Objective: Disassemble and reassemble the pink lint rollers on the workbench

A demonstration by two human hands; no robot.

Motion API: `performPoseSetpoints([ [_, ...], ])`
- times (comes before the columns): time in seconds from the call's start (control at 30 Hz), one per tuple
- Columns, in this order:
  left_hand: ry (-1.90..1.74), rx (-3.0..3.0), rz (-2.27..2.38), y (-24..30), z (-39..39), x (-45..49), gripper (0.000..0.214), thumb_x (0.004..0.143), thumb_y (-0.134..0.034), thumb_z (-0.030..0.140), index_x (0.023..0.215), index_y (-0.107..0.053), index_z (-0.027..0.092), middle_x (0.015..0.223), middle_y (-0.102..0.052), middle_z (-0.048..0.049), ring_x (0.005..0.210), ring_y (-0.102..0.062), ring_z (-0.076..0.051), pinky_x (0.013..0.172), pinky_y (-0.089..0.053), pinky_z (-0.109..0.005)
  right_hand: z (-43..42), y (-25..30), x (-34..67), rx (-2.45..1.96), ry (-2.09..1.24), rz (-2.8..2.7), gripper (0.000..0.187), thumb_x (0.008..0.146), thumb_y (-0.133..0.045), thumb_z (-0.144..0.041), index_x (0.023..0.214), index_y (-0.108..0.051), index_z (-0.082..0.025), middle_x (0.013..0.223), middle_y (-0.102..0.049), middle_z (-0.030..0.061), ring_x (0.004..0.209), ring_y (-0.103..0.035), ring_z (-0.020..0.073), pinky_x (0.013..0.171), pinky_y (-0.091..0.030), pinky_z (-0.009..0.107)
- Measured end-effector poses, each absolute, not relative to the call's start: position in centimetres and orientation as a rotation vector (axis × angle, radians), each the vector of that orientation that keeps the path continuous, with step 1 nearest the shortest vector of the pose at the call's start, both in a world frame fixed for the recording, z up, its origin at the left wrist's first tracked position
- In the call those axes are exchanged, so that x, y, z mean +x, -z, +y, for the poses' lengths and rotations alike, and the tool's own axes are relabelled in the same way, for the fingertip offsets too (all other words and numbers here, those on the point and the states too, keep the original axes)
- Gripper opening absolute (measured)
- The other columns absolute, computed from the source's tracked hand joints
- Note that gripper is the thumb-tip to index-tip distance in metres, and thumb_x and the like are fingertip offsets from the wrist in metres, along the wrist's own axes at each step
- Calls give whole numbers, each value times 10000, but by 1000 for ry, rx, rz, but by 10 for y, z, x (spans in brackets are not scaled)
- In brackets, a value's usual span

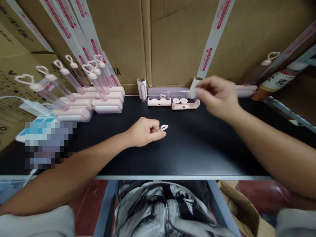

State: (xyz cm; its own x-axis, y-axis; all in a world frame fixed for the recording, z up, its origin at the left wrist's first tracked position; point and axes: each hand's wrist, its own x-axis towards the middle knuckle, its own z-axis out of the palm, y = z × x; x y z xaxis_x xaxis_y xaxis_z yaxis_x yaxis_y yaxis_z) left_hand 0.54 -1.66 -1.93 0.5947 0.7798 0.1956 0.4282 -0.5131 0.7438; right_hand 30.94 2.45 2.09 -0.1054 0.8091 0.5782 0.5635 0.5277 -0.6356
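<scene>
My left hand (145, 131) rests on the black table (192, 148), fingers curled, pinching a small white heart-shaped cap (164, 127). Farther back and to the right, my right hand (217, 95) hovers blurred above the table near a white tube (195, 86); its fingers are pinched together, and what they hold I cannot make out. Just left of it lie an open pink base (185, 104) with two pink discs (180, 100) and a pink case with a clear purple lid (163, 96).
Several finished pink cases with clear heart-topped tubes (81, 98) stand at the back left. Another one (249, 89) sits at the back right. Cardboard boxes (172, 39) wall off the rear. A white power strip (34, 107) lies at the left edge.
</scene>
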Motion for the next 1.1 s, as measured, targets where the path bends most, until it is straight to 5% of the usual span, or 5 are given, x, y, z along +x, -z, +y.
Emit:
performPoseSetpoints([
  [0.13,-642,2184,871,21,-16,5,466,898,-728,445,639,-437,191,558,-482,67,532,-416,-73,540,-329,-214,-15,-18,264,-730,-615,-2348,188,952,-714,-454,1046,-778,-305,958,-762,42,835,-695,238,783,-545,395],
  [0.37,-634,2152,793,21,-19,4,455,915,-727,482,676,-476,187,596,-533,54,545,-469,-77,549,-356,-209,-16,-15,249,-528,-496,-2545,158,1017,-641,-274,1035,-783,-207,920,-761,71,803,-706,185,746,-516,307],
  [0.57,-795,2004,937,21,-16,4,395,955,-660,563,875,-594,182,702,-641,12,619,-591,-115,604,-444,-230,39,-55,277,-1295,18,-2533,197,952,-664,-295,931,-843,-214,887,-798,81,804,-712,249,761,-493,356],
  [0.73,-734,2068,970,21,-14,3,341,945,-682,498,879,-648,166,724,-650,10,629,-579,-108,616,-449,-231,110,-42,293,-1995,263,-2421,285,909,-660,-284,1091,-850,-174,998,-795,161,946,-719,326,773,-521,396],
  [1.1,-684,2131,951,19,-17,4,262,932,-680,400,838,-687,155,707,-641,19,632,-557,-100,629,-437,-231,133,-13,299,-2036,323,-2375,347,924,-642,-362,1110,-832,-140,1090,-779,209,1005,-711,351,812,-540,432],
])
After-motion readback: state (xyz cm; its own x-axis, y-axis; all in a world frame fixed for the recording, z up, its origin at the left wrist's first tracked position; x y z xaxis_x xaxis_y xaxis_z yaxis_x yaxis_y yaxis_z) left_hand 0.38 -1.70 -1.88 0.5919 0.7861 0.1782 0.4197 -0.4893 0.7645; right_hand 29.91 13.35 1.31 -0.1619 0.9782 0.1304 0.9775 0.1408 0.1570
